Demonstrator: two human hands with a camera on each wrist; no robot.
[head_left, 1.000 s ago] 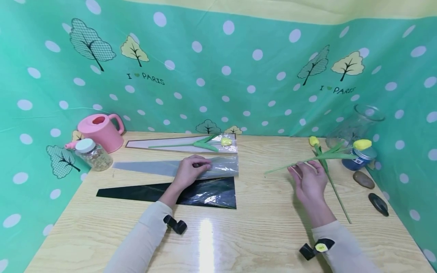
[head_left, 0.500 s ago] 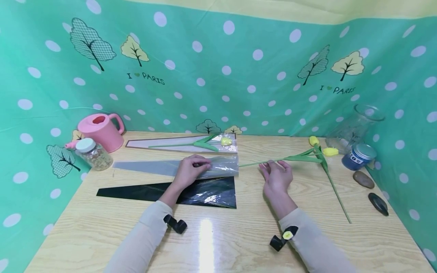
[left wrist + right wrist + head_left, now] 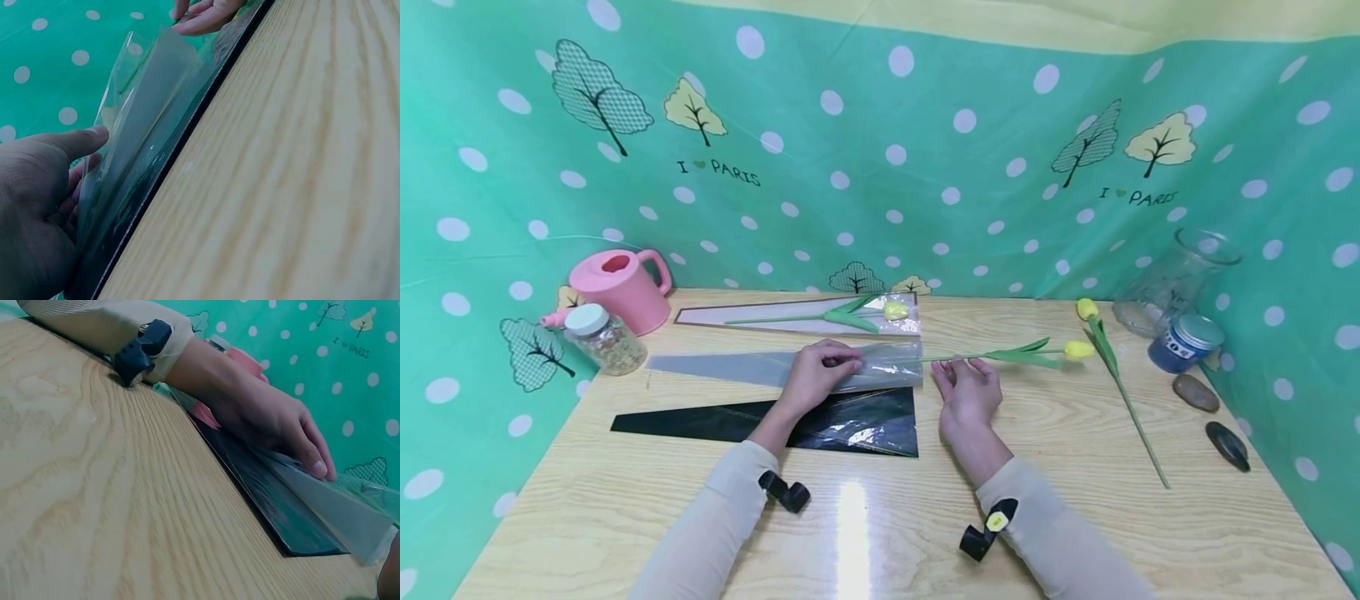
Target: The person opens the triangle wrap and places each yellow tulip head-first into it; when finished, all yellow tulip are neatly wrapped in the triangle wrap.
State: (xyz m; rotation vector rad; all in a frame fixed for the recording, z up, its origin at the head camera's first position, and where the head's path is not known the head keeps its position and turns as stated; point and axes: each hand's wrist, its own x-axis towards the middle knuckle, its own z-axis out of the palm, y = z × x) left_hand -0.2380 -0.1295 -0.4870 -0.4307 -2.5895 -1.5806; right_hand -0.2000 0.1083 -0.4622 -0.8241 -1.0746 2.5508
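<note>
My left hand (image 3: 816,375) pinches the upper film of a grey translucent flower sleeve (image 3: 722,367), lifting its wide mouth; the left wrist view shows the thumb on the clear film (image 3: 119,94). My right hand (image 3: 970,400) holds a yellow artificial tulip (image 3: 1078,350) by its green stem. The stem's end lies inside the sleeve's mouth, while bloom and leaves stay outside to the right. Behind lies a white dark-edged sleeve (image 3: 715,316) with another yellow tulip (image 3: 850,317) in it. In front is a black sleeve (image 3: 700,425), partly under my left wrist. A third yellow tulip (image 3: 1120,383) lies at right.
At back left stand a pink watering can (image 3: 625,287) and a lidded glass jar (image 3: 606,342). At back right are a clear glass vase (image 3: 1172,283), a blue jar (image 3: 1185,343), a brown stone (image 3: 1196,392) and a black stone (image 3: 1227,446). A patterned green curtain (image 3: 895,208) encloses the table.
My right hand has carried the tulip leftward from the right side, and its stem end has entered the grey sleeve's mouth. My left hand has stayed in place on the sleeve.
</note>
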